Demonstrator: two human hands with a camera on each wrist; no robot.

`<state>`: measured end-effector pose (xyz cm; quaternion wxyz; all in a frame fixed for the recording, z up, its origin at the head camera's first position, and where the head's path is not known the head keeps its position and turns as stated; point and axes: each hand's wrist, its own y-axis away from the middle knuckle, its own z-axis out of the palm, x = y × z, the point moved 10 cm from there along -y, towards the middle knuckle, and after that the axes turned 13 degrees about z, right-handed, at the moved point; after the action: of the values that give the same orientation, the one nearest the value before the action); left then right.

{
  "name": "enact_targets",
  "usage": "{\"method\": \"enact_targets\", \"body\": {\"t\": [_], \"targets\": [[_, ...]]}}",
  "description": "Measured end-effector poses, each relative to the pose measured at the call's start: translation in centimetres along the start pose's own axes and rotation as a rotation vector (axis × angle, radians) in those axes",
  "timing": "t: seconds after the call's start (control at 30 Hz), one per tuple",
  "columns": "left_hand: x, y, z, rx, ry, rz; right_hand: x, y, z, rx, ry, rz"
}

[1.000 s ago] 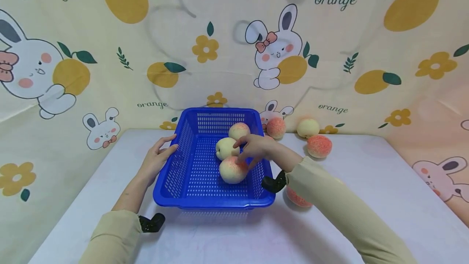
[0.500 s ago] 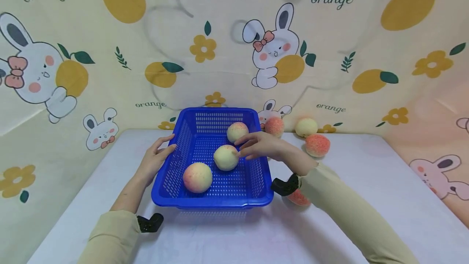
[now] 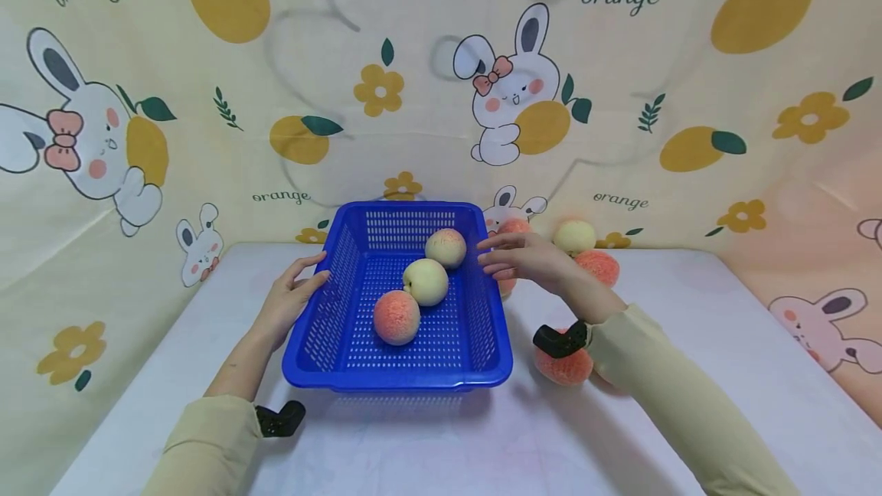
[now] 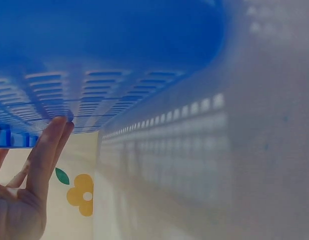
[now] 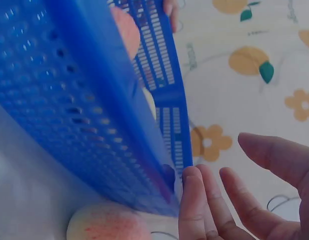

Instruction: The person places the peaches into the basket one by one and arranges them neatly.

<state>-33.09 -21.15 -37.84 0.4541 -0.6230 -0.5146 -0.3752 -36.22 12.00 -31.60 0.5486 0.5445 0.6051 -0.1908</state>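
Note:
A blue basket (image 3: 397, 381) holds three peaches in the head view: a reddish one (image 3: 396, 318) in front, a pale yellow one (image 3: 425, 282) behind it, and a blushed one (image 3: 445, 249) near the back right. My left hand (image 3: 289, 301) holds the basket's left rim; in the left wrist view its fingers (image 4: 49, 150) lie against the outside of the slotted wall. Past the right rim hovers my right hand (image 3: 527, 260), with fingers loosely extended and nothing held. Partly behind it is a peach (image 3: 506, 286) beside the basket, also low in the right wrist view.
Right of the basket, more peaches lie on the white table (image 3: 675, 327): a red one (image 3: 563, 362) in front, another red one (image 3: 598, 266) and a pale one (image 3: 575, 237) farther back. A printed cloth (image 3: 413, 60) hangs behind the table.
My right hand has drawn back rightward out of the basket. The front peach rolled left, then partly back right, turning its redder side up. My left hand stays at the rim.

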Motion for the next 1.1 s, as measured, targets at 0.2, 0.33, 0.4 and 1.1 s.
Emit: {"method": "enact_targets", "body": {"t": [0.2, 0.33, 0.4, 1.1], "targets": [[0.0, 0.1, 0.0, 0.0, 0.001, -0.004, 1.0, -0.7, -1.6, 0.045, -0.049, 0.011], [0.0, 0.2, 0.0, -0.001, 0.008, -0.002, 1.7, -1.3, -2.5, 0.079, -0.054, 0.026], [-0.1, 0.1, 0.0, 0.0, 0.013, -0.004, 2.0, -1.6, -2.8, 0.097, -0.057, 0.03], [-0.1, 0.1, 0.0, 0.001, 0.017, 0.006, 5.4, -4.2, -3.8, 0.203, -0.01, 0.163]]}}
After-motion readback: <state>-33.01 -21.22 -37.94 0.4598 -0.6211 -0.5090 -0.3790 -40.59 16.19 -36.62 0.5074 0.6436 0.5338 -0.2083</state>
